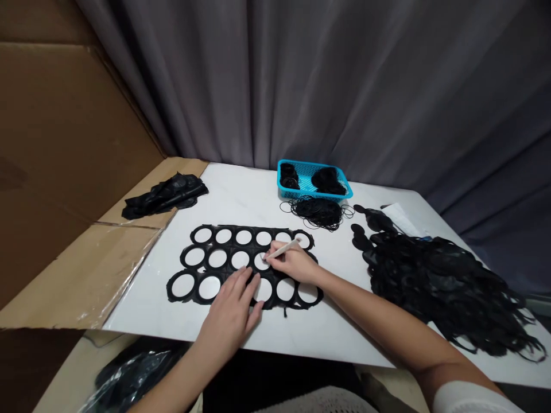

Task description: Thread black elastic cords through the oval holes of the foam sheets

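A black rubbery sheet with rows of round holes lies on the white tabletop, white showing through the holes. My left hand rests flat on its front middle part, fingers stretched out and slightly apart. Closed in a pen-like grip, my right hand holds a thin, pale, pen-shaped tool. Its tip is down at a hole in the middle row, right of centre. Whether the tip touches the sheet's edge or the tabletop, I cannot tell.
A blue basket with black rings stands at the back, with a pile of thin black rings before it. Black rubbery scraps cover the right side. Folded black sheets lie on cardboard at left.
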Demonstrator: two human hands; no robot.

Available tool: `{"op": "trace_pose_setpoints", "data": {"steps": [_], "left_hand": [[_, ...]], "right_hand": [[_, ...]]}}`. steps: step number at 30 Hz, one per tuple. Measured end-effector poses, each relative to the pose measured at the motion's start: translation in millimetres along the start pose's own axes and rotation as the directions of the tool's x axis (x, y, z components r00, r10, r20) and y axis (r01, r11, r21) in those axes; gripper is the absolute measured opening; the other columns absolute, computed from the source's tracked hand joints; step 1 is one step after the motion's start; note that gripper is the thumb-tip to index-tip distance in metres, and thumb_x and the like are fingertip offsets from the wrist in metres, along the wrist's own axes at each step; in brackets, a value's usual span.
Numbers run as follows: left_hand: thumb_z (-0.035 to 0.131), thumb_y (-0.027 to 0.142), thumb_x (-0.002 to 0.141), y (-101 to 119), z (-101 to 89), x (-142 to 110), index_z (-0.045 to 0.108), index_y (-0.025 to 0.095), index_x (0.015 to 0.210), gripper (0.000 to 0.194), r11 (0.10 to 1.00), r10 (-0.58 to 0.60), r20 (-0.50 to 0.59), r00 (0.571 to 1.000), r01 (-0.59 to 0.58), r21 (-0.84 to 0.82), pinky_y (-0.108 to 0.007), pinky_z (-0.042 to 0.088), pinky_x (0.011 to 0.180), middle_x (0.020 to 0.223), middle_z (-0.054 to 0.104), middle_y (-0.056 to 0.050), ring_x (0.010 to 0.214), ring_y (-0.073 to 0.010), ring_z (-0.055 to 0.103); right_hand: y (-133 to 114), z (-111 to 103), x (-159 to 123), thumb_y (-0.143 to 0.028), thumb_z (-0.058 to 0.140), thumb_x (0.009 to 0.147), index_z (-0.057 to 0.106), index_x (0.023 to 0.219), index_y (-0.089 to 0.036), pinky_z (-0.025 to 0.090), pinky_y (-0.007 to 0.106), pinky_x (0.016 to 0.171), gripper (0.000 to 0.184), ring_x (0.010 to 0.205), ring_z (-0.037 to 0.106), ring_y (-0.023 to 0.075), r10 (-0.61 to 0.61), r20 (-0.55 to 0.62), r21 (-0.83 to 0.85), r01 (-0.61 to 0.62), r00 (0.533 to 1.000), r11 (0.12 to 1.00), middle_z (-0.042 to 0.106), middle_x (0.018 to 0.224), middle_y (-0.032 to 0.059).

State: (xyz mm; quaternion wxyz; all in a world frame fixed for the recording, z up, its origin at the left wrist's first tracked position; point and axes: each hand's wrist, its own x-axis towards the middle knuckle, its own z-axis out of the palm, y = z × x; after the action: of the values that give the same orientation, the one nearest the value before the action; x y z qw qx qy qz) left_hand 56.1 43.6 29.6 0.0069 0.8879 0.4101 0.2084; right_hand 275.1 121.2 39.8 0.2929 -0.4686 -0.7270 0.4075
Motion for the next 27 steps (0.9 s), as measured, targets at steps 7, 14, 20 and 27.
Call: {"op": "trace_pose_setpoints", "data": {"steps": [7, 14, 20, 27], "left_hand": [[0.052, 0.031, 0.098, -7.8, 18.6, 7.1, 0.057, 0.014, 0.131, 0.038, 1.000, 0.010, 0.019, 1.000, -0.011, 0.022, -0.051, 0.048, 0.103, 0.135, 0.057, -0.017, 0.128, -0.0337, 0.053], [0.053, 0.029, 0.097, -6.9, 15.7, 7.0, 0.057, 0.015, 0.133, 0.039, 1.000, 0.010, 0.044, 0.999, -0.011, 0.012, -0.051, 0.048, 0.104, 0.137, 0.056, -0.017, 0.130, -0.0337, 0.052], [0.054, 0.026, 0.094, -8.8, 18.9, 6.2, 0.057, 0.015, 0.131, 0.038, 1.000, 0.004, 0.039, 0.999, -0.003, -0.016, -0.055, 0.045, 0.107, 0.143, 0.048, -0.020, 0.135, -0.0363, 0.046], [0.054, 0.024, 0.094, -8.5, 18.5, 3.8, 0.055, 0.015, 0.133, 0.040, 0.999, 0.030, 0.030, 0.999, -0.029, -0.022, -0.055, 0.045, 0.107, 0.142, 0.049, -0.019, 0.138, -0.0362, 0.042]], "right_hand": [[-0.4, 6.6, -7.8, -0.019, 0.061, 0.088, 0.055, 0.075, -0.020, 0.043, 0.027, 0.076, 0.014, 0.085, 0.061, 0.0155, -0.061, 0.039, -0.005, 0.061, 0.997, 0.998, 0.068, 0.088, -0.0002], [1.3, 7.3, -8.8, -0.013, 0.060, 0.088, 0.057, 0.078, -0.021, 0.043, 0.027, 0.076, 0.013, 0.085, 0.058, 0.0169, -0.143, 0.060, -0.095, 0.148, 0.988, 0.984, 0.066, 0.085, 0.0003], [-2.6, 21.9, -21.1, -0.015, 0.049, 0.096, 0.058, 0.090, -0.021, 0.041, 0.036, 0.079, 0.012, 0.090, 0.054, 0.0241, -0.346, 0.195, -0.481, 0.396, 0.918, 0.782, 0.066, 0.096, 0.0087], [20.9, -25.7, 39.4, -0.007, 0.044, 0.091, 0.056, 0.089, -0.019, 0.039, 0.036, 0.079, 0.017, 0.087, 0.053, 0.0264, -0.213, -0.240, -0.620, 0.019, 0.947, 0.784, 0.065, 0.091, 0.0118]]}}
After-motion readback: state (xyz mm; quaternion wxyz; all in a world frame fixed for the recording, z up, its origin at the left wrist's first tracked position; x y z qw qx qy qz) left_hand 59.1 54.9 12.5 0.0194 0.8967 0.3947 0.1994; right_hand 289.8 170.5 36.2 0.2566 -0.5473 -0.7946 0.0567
